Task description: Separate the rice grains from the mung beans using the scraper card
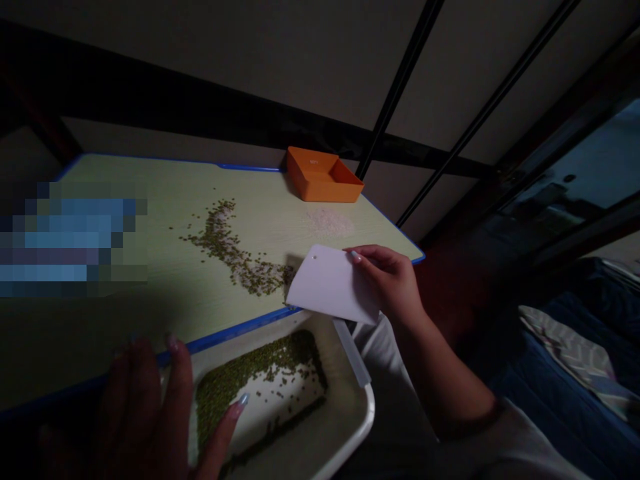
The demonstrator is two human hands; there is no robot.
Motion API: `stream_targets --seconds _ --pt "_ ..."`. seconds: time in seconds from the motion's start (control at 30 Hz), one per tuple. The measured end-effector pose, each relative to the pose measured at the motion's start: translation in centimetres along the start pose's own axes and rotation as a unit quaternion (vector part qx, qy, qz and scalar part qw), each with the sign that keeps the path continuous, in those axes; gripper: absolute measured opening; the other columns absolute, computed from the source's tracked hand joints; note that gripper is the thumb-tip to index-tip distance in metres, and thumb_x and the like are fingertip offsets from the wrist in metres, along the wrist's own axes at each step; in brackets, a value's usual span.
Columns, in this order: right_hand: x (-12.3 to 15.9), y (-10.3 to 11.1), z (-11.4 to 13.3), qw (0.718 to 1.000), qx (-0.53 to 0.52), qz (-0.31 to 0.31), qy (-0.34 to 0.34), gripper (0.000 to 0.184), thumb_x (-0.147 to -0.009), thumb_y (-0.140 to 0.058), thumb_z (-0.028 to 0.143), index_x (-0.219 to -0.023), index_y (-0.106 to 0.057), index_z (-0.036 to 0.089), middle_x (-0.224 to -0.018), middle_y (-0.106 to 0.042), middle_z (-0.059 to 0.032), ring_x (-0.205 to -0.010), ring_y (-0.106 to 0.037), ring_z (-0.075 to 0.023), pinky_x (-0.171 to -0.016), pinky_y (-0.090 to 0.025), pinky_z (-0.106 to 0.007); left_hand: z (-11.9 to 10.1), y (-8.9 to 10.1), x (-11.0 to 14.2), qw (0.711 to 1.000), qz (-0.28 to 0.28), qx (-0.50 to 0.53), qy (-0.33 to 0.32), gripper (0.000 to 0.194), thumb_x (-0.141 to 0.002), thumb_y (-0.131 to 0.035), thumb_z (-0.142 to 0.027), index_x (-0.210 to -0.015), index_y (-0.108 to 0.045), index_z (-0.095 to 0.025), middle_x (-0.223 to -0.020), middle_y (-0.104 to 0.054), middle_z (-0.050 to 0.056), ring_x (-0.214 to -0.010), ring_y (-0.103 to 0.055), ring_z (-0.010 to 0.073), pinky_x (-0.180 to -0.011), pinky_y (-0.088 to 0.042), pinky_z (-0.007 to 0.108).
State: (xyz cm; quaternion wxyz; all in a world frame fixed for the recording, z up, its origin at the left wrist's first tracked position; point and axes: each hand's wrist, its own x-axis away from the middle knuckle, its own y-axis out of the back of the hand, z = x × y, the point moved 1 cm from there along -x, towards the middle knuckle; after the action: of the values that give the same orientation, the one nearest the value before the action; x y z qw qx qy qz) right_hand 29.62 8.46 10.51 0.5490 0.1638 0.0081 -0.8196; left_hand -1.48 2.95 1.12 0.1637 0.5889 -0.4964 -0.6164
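**A:** How did that white scraper [333,287] look to handle?

**B:** Light and fairly stiff, I'd guess. Thin, smooth sheet, plastic by the look of it, so maybe slippy. I'd have gone for an edge away from the corner hole. It was tilted over the table's [270,223] near blue edge, toward the right end, and the right hand [397,283] had it pinched between thumb and fingers.

**A:** Left hand [150,400]?

**B:** Shadowy, fingers spread, thumb apart over the white bin [347,397]. Couldn't tell if it touched the rim. Bin looked rigid, rounded corners, little green beans [220,377] inside.

**A:** And beyond?

**B:** A curved, gritty bean-and-pale-grain trail [220,243] ran mid-table to the near edge. A pale grainy patch [330,222] lay just below the square-edged orange box [325,191], at the far right corner.
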Motion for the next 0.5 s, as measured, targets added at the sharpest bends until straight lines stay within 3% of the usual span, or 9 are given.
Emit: stream_targets --seconds 0.07,0.17,0.3,0.5 --pt "0.01 -0.16 0.01 1.000 -0.007 0.007 0.002 0.011 -0.074 -0.076 0.033 -0.080 -0.079 0.024 -0.085 -0.079 -0.0028 -0.074 -0.067 -0.0171 -0.068 -0.049 -0.031 -0.38 0.20 -0.14 1.000 0.007 0.003 -0.001 0.085 -0.079 -0.044 -0.050 -0.151 -0.006 -0.026 -0.167 0.008 -0.002 -0.153 -0.011 0.0423 -0.114 -0.033 0.077" --pt "0.08 -0.26 0.20 1.000 -0.016 0.022 0.007 0.008 -0.075 -0.076 0.031 -0.079 -0.078 0.025 -0.087 -0.080 -0.0026 -0.076 -0.068 -0.0168 -0.070 -0.049 -0.031 -0.59 0.29 -0.21 0.999 0.019 0.004 0.049 0.079 -0.082 -0.040 -0.045 -0.151 -0.004 -0.027 -0.167 0.008 -0.003 -0.154 -0.010 0.0392 -0.115 -0.033 0.076" --pt "0.13 -0.01 0.47 0.999 -0.026 0.020 0.009 0.008 -0.074 -0.077 0.032 -0.079 -0.078 0.025 -0.087 -0.079 -0.0022 -0.074 -0.067 -0.0165 -0.068 -0.049 -0.030 -0.12 -0.09 0.01 1.000 0.006 -0.002 0.006 0.086 -0.078 -0.044 -0.051 -0.151 -0.006 -0.025 -0.166 0.010 -0.005 -0.154 -0.011 0.0405 -0.116 -0.032 0.075" --pt "-0.57 -0.29 0.58 1.000 -0.006 0.007 0.025 0.009 -0.075 -0.075 0.031 -0.080 -0.078 0.025 -0.087 -0.079 -0.0027 -0.077 -0.067 -0.0173 -0.072 -0.050 -0.033 -0.30 -0.04 0.00 1.000 -0.010 0.006 0.017 0.082 -0.081 -0.044 -0.051 -0.151 -0.009 -0.025 -0.167 0.005 -0.005 -0.154 -0.012 0.0347 -0.119 -0.031 0.070"
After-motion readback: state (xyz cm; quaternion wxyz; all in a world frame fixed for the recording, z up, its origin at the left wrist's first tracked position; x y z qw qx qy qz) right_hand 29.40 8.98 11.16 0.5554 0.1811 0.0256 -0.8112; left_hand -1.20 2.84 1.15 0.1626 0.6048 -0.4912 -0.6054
